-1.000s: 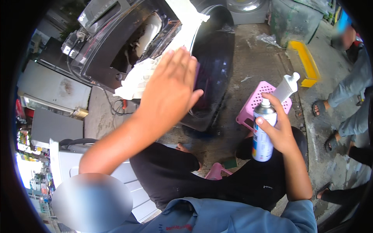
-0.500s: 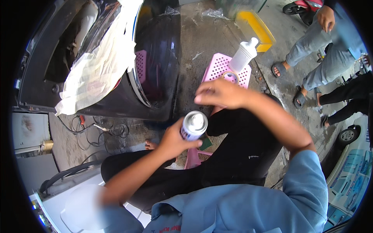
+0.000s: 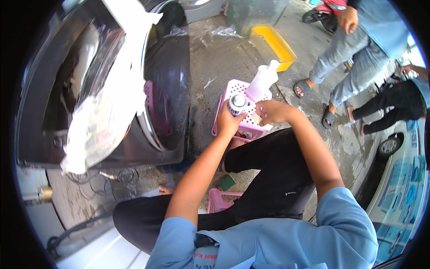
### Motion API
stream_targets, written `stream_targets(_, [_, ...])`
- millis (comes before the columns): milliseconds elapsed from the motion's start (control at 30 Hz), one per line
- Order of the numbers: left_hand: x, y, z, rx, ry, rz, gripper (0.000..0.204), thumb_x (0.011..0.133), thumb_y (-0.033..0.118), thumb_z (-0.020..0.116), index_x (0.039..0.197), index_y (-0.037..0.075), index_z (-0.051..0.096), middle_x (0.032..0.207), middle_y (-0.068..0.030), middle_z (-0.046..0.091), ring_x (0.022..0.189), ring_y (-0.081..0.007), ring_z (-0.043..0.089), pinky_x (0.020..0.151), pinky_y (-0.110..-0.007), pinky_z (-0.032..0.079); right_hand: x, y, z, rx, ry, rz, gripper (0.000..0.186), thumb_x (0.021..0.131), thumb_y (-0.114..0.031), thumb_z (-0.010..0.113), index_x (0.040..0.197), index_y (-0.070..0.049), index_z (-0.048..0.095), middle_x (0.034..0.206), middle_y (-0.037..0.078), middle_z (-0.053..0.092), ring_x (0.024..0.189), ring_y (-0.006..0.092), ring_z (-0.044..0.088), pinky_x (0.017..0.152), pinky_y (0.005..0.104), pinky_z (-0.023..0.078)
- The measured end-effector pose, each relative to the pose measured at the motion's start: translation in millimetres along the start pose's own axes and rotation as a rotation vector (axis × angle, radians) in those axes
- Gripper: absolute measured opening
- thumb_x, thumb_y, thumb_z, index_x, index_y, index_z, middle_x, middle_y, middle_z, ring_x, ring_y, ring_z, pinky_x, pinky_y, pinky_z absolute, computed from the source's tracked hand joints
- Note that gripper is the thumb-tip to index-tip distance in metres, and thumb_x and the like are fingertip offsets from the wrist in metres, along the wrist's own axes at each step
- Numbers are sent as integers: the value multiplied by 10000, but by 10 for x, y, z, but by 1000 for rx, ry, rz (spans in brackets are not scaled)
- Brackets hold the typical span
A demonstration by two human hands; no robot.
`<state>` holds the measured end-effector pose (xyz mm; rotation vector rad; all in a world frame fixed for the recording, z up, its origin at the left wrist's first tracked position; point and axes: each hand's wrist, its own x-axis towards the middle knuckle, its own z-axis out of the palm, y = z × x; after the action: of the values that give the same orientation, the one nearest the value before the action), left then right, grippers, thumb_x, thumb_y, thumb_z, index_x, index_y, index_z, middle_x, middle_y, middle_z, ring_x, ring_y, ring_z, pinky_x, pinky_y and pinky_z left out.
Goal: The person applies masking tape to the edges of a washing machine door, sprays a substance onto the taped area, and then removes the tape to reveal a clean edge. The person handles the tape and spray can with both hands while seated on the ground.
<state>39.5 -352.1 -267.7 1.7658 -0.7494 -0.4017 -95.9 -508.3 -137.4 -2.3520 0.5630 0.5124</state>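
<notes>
My left hand [image 3: 227, 120] is wrapped around a spray can [image 3: 238, 104], holding it upright at the near left part of a pink perforated plastic stool [image 3: 233, 87]. Whether the can's base rests on the stool is hidden. My right hand [image 3: 274, 113] is at the stool's near right corner, its fingers curled on a pale roll of tape [image 3: 256, 118] that is mostly covered by the hand. Just beyond both hands, a translucent white squeeze bottle [image 3: 262, 82] stands on the stool.
At left stands a dark car bumper [image 3: 168, 107] partly covered with white masking sheet [image 3: 101, 121]. A yellow tray [image 3: 277, 47] lies beyond the stool. Another person in sandals [image 3: 329, 117] stands at right. By my legs are a second pink stool [image 3: 218, 200] and a green pad [image 3: 226, 182].
My left hand has carried the spray can forward from above my lap to the pink stool. The right hand has come down to the stool's near right side. My view has shifted.
</notes>
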Motion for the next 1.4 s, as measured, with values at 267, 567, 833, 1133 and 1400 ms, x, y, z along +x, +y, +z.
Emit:
stream_targets(267, [40, -372, -35, 116, -59, 65, 904, 830, 192, 838, 1569, -11, 358, 1466, -276, 564, 1340, -388, 586, 1106, -446, 474, -1310, -926, 118, 746, 353, -253, 720, 863, 30, 802, 1514, -84, 516, 940, 43, 757, 857, 99, 672, 801, 288, 544])
stream_targets(567, [-761, 1665, -973, -261, -63, 593, 367, 994, 248, 705, 1231, -17, 614, 1174, -157, 691, 1088, -249, 673, 988, -397, 512, -1459, -1067, 45, 723, 569, -489, 537, 904, 0, 777, 1397, -57, 573, 1032, 85, 752, 878, 133, 707, 773, 315, 580])
stream_targets(833, [-1116, 1771, -1290, 40, -140, 697, 225, 900, 139, 778, 1068, 18, 690, 924, -149, 755, 875, -350, 734, 1151, -579, 396, -1677, -1454, -62, 388, 522, -348, 297, 996, -99, 697, 1274, -53, 602, 788, 73, 722, 717, 131, 670, 650, 322, 511])
stream_targets(1133, [-1172, 1804, -1842, 112, -199, 689, 235, 907, 129, 765, 1093, 11, 682, 850, -158, 733, 795, -358, 715, 1055, -558, 497, -1336, -1726, 85, 387, 585, -557, 123, 966, -92, 740, 1069, -27, 727, 968, 37, 670, 934, 141, 614, 830, 313, 491])
stream_targets(1400, [-1134, 1821, -1911, -10, -160, 448, 287, 912, 159, 791, 1111, -23, 692, 832, -185, 731, 759, -362, 731, 681, -405, 545, -1228, -1916, 189, 126, 825, -684, 96, 990, -57, 632, 1050, 2, 586, 973, 176, 642, 935, 379, 639, 841, 440, 508])
